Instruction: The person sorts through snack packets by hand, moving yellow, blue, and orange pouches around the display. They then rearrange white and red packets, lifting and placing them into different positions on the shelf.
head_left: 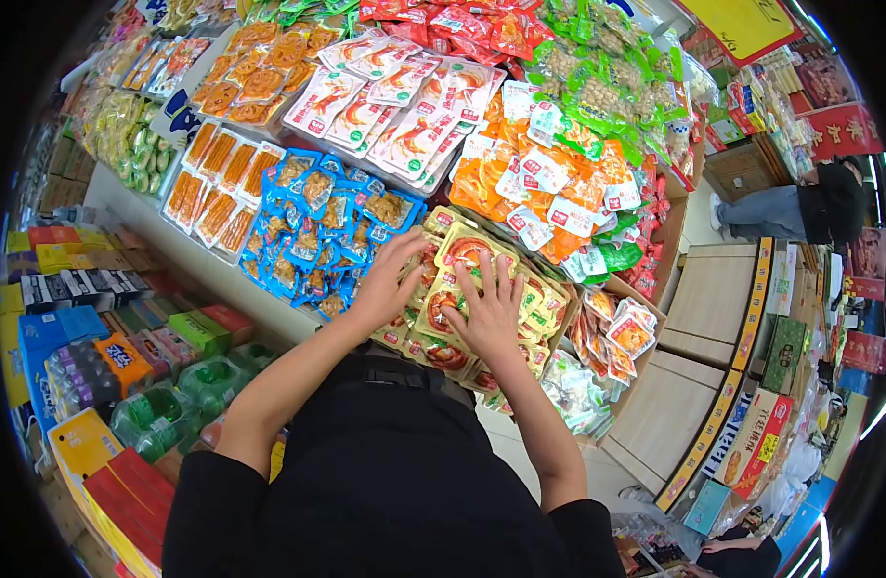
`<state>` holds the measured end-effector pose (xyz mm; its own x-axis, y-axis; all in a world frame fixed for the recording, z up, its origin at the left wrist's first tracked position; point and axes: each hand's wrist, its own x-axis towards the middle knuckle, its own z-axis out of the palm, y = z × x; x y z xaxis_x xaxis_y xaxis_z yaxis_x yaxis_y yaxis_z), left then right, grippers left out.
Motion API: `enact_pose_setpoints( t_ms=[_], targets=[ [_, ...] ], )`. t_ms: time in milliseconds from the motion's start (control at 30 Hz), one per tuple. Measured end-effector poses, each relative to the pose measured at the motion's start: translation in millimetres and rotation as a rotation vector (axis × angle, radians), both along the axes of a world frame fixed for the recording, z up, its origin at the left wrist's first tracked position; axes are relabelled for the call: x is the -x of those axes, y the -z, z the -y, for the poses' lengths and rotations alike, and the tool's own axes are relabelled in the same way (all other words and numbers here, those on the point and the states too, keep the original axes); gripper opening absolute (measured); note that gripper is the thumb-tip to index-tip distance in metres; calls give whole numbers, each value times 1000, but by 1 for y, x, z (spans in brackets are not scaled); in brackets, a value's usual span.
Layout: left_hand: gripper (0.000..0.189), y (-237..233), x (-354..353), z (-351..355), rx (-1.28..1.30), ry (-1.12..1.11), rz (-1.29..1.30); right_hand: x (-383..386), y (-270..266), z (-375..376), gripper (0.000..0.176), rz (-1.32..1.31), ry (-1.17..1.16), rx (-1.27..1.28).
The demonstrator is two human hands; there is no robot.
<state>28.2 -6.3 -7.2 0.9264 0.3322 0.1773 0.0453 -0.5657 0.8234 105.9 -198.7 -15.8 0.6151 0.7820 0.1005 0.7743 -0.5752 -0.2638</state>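
Yellow snack packets [465, 252] with reddish food pictures fill a section of the display in front of me. My right hand [488, 306] lies on these packets with its fingers spread. At the left edge of the same pile is my left hand [390, 279], its fingertips against the packets and its thumb apart from the fingers. Blue packets [303, 231] lie just left of my left hand. Orange and white packets [549, 173] are heaped beyond the yellow ones. To the right, smaller packets [628, 332] stand bunched in a box.
White packets [404, 106], green packets [607, 82] and trays of brown strips [221, 178] fill the display's far side. Green bottles [159, 414] and boxes [197, 332] are low at left. A person [809, 202] stands at far right; another person's arm [737, 544] shows bottom right.
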Motion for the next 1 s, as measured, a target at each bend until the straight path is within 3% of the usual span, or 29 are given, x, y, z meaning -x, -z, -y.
enact_pose_setpoints(
  t_ms=[333, 633, 1000],
  targets=[
    [33, 13, 59, -19, -27, -116, -60, 0, 7, 1, 70, 46, 0, -25],
    [32, 17, 71, -32, 35, -132, -105, 1, 4, -1, 67, 71, 5, -28],
    [29, 20, 103, -106, 173, -117, -49, 9, -11, -6, 63, 104, 42, 86]
  ],
)
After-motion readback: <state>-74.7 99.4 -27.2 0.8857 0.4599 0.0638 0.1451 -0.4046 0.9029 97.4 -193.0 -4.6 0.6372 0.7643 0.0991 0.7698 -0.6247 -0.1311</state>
